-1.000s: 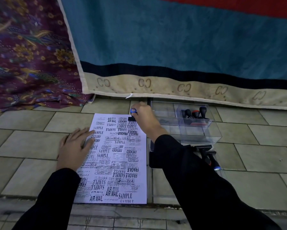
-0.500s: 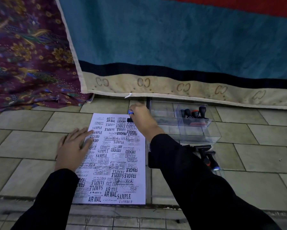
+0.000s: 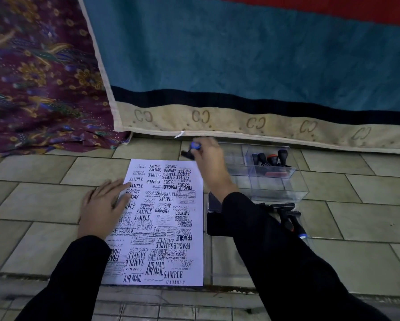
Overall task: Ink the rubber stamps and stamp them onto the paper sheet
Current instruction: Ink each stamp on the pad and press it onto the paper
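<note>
Raised off the far right corner of the paper sheet (image 3: 168,228) since half a second ago, now just beyond its top edge. Holding there in the right grip (image 3: 209,161), fingers curled round a blue-capped rubber stamp (image 3: 192,149), black base tilted, blurred, clear of the page. Pressing the sheet's left edge with the left grip (image 3: 101,205), fingers spread flat, partly on paper, partly on the tiled floor (image 3: 43,198). Crowded with black prints across the page: SAMPLE, FRAGILE, AIR MAIL, EXPRESS. Just right of the right grip, a clear plastic box (image 3: 287,188) with four upright stamps (image 3: 272,159) in a rear compartment. Beside the sheet, half hidden under the black sleeve (image 3: 275,262), a dark flat case (image 3: 214,224); right of it, loose stamps (image 3: 287,216) lying down. Behind all, a teal blanket (image 3: 240,54) with a beige border and a purple floral cloth (image 3: 32,77).
</note>
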A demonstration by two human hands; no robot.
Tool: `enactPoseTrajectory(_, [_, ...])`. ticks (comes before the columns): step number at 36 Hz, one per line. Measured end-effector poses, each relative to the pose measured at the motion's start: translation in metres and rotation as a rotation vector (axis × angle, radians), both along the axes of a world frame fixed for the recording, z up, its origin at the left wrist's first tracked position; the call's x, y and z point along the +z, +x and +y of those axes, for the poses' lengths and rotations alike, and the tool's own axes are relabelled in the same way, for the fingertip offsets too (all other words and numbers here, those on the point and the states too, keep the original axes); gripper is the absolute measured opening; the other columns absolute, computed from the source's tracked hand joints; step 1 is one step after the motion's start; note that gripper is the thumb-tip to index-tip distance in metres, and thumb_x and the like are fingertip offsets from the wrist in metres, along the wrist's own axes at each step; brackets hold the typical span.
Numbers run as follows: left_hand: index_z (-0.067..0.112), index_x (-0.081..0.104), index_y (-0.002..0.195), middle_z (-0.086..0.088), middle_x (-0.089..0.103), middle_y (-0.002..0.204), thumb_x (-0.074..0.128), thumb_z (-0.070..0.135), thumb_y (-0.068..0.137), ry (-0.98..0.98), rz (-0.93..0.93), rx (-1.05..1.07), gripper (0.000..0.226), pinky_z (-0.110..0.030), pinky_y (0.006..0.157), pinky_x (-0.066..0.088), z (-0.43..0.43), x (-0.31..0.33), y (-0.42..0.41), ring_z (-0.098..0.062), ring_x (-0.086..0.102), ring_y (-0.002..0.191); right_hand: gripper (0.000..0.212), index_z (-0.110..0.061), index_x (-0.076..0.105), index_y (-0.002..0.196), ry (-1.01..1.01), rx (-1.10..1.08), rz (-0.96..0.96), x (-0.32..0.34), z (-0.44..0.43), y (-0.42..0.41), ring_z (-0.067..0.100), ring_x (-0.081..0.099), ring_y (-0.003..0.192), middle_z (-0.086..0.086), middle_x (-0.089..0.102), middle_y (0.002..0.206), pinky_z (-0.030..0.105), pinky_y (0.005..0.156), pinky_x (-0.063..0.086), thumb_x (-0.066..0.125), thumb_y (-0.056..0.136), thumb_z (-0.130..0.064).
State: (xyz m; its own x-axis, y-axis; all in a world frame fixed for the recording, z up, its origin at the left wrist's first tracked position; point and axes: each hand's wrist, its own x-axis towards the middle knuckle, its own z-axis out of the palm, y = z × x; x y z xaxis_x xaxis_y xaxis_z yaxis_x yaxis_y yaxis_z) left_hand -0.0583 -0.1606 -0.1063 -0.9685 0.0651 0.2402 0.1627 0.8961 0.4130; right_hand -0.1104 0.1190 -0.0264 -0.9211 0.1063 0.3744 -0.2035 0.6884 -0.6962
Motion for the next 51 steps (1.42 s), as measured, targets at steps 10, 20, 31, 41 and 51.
enactPoseTrajectory(10, [0.037,0.06,0.126,0.009,0.053,0.141,0.032,0.06,0.087,0.006,0.006,-0.003,0.054,-0.039,0.11,0.018,0.0,-0.001,0.0,-0.015,0.037,0.138,0.025,-0.008,0.065,0.11,-0.195,-0.064,0.228,0.04,0.049,0.064,-0.003,0.058,0.075,0.001,0.054,0.101,0.011,0.074,0.05,0.062,0.085,-0.002])
enactPoseTrajectory(20, [0.036,0.058,0.129,0.009,0.05,0.143,0.029,0.062,0.085,0.007,-0.016,-0.002,0.059,-0.038,0.112,0.015,0.001,0.002,0.001,-0.015,0.034,0.14,0.028,-0.011,0.063,0.105,-0.104,0.056,0.174,0.004,0.055,0.139,0.007,0.06,0.073,0.0,0.062,0.091,0.015,0.067,0.051,0.074,0.079,-0.009])
enactPoseTrajectory(31, [0.037,0.059,0.128,0.009,0.05,0.143,0.03,0.061,0.085,0.011,-0.015,-0.006,0.057,-0.039,0.112,0.015,0.0,0.0,0.0,-0.016,0.035,0.139,0.015,-0.013,0.066,0.095,-0.008,0.103,0.119,-0.024,0.058,0.159,0.01,0.057,0.072,-0.007,0.06,0.091,0.026,0.068,0.05,0.072,0.081,-0.013])
enactPoseTrajectory(41, [0.036,0.059,0.128,0.008,0.051,0.143,0.031,0.061,0.086,0.019,-0.011,-0.004,0.056,-0.041,0.112,0.017,0.0,0.0,0.0,-0.016,0.036,0.139,0.015,-0.012,0.067,0.095,0.028,0.123,0.123,-0.02,0.054,0.156,0.007,0.054,0.07,-0.004,0.059,0.09,0.019,0.068,0.048,0.071,0.081,-0.011])
enactPoseTrajectory(51, [0.035,0.06,0.127,0.008,0.053,0.141,0.032,0.061,0.086,0.02,0.001,-0.008,0.056,-0.04,0.112,0.017,0.001,0.002,0.001,-0.016,0.036,0.138,0.011,-0.007,0.065,0.086,0.049,0.094,0.116,-0.025,0.049,0.157,0.001,0.048,0.072,-0.003,0.057,0.087,0.007,0.069,0.041,0.072,0.078,-0.008])
